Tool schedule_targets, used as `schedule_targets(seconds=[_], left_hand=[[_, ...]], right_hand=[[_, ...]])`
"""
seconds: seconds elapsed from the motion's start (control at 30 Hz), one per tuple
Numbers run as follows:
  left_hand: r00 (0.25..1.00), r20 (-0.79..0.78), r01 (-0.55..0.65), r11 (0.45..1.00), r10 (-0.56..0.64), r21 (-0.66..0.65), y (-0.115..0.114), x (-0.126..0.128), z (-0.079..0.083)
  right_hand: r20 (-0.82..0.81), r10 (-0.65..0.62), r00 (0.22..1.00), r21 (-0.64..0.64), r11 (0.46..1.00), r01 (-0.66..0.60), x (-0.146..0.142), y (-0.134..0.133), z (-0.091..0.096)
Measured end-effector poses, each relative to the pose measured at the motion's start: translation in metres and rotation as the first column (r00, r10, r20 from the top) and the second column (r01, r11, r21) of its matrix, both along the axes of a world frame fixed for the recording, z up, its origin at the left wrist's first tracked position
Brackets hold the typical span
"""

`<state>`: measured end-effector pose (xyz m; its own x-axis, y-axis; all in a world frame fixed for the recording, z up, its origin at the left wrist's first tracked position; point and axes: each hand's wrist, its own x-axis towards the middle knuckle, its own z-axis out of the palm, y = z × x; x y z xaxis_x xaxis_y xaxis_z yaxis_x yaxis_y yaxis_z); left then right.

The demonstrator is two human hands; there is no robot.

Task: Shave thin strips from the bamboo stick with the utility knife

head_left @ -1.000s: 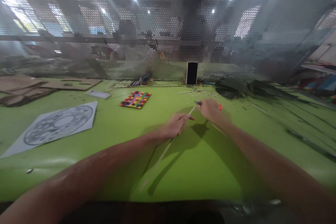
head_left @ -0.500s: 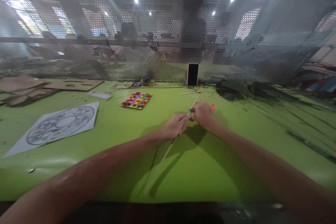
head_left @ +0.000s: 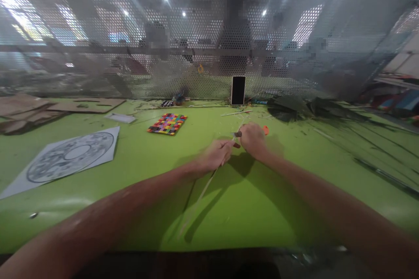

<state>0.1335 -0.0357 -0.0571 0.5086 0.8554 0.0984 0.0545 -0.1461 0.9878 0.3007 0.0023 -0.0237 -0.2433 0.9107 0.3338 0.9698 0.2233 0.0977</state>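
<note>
A long, thin pale strip (head_left: 203, 192) runs from near the front of the green table (head_left: 144, 235) up through my left hand (head_left: 216, 155), whose fingers are closed around it. My right hand (head_left: 252, 138) is just beyond, closed on a small knife (head_left: 237, 134). The knife's short blade points left and lies against or very near the strip, just past my left fingertips. Most of its handle is hidden in my right fist. An orange piece (head_left: 266, 130) shows beside the right hand.
A woven multicoloured square (head_left: 167, 124) and a paper with a ring drawing (head_left: 73, 154) lie left. Cardboard pieces (head_left: 87, 105) are back left. A phone-like device (head_left: 238, 90) leans on the perforated metal screen (head_left: 209, 43). Dark dried leaves (head_left: 291, 108) spread on the right.
The view has shifted slightly, so everything sits a little further left and up. Both hands keep their grips on the strip and the knife, nearly in the same place.
</note>
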Motion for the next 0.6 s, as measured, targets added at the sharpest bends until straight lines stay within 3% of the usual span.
schedule_targets(seconds=[0.6], left_hand=[[0.997, -0.073, 0.026, 0.999, -0.028, -0.027, -0.0055, -0.0054, 0.0076]], right_hand=[[0.016, -0.043, 0.999, -0.035, 0.998, 0.044, 0.0014, 0.0004, 0.0060]])
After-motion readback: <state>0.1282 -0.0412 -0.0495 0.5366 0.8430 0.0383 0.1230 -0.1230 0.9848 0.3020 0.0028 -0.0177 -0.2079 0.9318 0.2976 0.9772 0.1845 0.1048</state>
